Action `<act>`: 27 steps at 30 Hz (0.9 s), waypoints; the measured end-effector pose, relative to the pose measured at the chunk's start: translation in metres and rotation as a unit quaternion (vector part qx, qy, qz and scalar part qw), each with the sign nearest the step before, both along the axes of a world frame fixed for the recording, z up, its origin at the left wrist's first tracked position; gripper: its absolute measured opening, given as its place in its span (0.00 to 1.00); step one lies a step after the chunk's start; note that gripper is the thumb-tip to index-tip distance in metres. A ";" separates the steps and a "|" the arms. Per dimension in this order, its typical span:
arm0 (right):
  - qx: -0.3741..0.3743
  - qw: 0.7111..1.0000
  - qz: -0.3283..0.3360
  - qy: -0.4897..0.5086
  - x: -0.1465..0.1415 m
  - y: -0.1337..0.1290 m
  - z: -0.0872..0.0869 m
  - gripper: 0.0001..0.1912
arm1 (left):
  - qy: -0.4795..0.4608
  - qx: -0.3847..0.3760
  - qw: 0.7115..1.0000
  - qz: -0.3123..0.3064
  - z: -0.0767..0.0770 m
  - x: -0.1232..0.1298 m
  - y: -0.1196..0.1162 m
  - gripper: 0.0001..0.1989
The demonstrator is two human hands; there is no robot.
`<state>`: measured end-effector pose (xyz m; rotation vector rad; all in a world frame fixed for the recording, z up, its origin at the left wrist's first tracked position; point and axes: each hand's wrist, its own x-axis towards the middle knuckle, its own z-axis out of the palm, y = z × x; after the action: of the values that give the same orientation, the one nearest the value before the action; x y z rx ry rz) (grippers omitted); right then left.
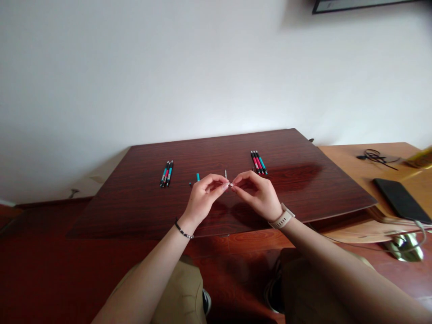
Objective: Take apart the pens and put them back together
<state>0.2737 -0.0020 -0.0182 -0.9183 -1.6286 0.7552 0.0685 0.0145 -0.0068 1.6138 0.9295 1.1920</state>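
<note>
Over the middle of the dark wooden table (216,157), my left hand (206,195) and my right hand (258,194) meet fingertip to fingertip. Each pinches something tiny and pale that is too small to name. Just beyond the fingertips a thin, pointed whitish piece (226,173) stands out. A teal pen part (198,177) lies behind my left hand, with smaller bits beside it. Several black pens with teal and pink grips form one group (166,173) on the left and another group (258,162) behind my right hand.
A lighter wooden desk (340,155) adjoins on the right, bearing a black phone (401,199) with a cable plugged in, a coiled black cord (374,156) and a yellow object (420,159). The white wall (202,81) rises behind the table.
</note>
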 end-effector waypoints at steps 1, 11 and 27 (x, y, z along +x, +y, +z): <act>0.005 1.000 -0.003 -0.009 0.000 0.000 0.000 0.07 | 0.006 0.003 1.000 -0.001 0.000 -0.001 0.000 0.07; 0.032 0.998 -0.012 -0.054 0.002 0.001 0.004 0.07 | 0.039 0.038 0.999 -0.004 -0.003 -0.004 0.003 0.06; -0.007 1.000 0.010 0.013 -0.001 -0.001 0.001 0.09 | 0.084 0.129 0.988 0.013 -0.002 -0.009 0.004 0.03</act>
<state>0.2728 -0.0033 -0.0170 -0.9003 -1.6130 0.7897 0.0598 0.0181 -0.0083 1.9372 0.9327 1.2485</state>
